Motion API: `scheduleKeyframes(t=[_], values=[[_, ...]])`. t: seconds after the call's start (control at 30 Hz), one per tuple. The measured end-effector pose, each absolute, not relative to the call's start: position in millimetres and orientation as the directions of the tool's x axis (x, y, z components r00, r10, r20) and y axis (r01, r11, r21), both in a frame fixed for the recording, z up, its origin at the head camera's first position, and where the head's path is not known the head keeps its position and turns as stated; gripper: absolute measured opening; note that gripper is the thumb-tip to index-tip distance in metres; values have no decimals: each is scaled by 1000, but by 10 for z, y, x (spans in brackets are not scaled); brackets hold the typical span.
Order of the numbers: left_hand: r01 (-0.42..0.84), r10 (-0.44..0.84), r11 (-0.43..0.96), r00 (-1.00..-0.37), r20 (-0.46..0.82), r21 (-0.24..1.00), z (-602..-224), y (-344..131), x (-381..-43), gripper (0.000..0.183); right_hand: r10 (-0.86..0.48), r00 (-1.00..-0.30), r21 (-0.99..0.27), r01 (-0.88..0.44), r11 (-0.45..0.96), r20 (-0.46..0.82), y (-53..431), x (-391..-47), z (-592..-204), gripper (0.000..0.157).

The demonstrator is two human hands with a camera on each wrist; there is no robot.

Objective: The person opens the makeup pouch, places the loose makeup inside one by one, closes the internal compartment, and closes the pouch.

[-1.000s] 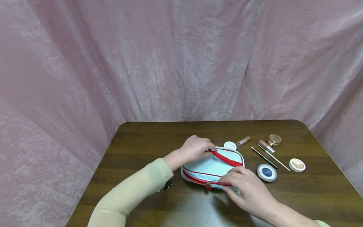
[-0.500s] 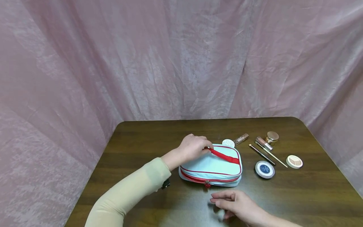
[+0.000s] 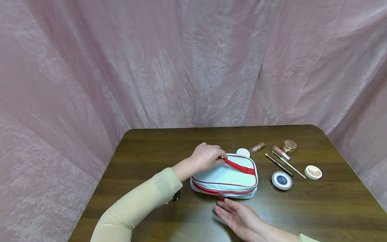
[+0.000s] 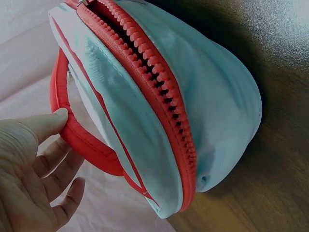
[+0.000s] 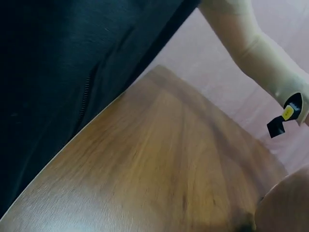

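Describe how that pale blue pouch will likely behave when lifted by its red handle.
The pouch is probably soft and somewhat floppy, as its fabric sides are creased. Its mouth may gape, since the teeth of the red zipper stand apart along part of their length. It seems unlikely to roll, sitting broad and low on the table.

Pale green sleeves, dark zippered clothing, black wrist device (yellow-marked)

The left hand grips; the right hand holds its fingers nearly straight.
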State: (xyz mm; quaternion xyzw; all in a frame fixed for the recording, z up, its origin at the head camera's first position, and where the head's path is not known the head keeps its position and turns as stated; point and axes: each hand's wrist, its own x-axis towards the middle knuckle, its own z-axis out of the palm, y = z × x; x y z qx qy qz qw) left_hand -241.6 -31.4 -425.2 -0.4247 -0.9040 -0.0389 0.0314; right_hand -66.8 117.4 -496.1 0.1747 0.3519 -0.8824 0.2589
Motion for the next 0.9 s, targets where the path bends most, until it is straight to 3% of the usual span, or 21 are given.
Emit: scheduleKeyframes(t=[0.4,0.6,0.9], values=[[770,765,638,-637,91,26,-4261,-302,-2407,15,-237,-836,-533,507,-678,-494,1061,-721,-4999,34],[770,766,637,-637,87,31,-4273,-294,-2416,15,-175,-836,-623,511,-592,-520,1044,-710,-4997,17],[779,775,626,-627,83,43,-4245,-332,-2412,17,-96,-855,-733,490,-472,-510,1087,-678,-4975,14]])
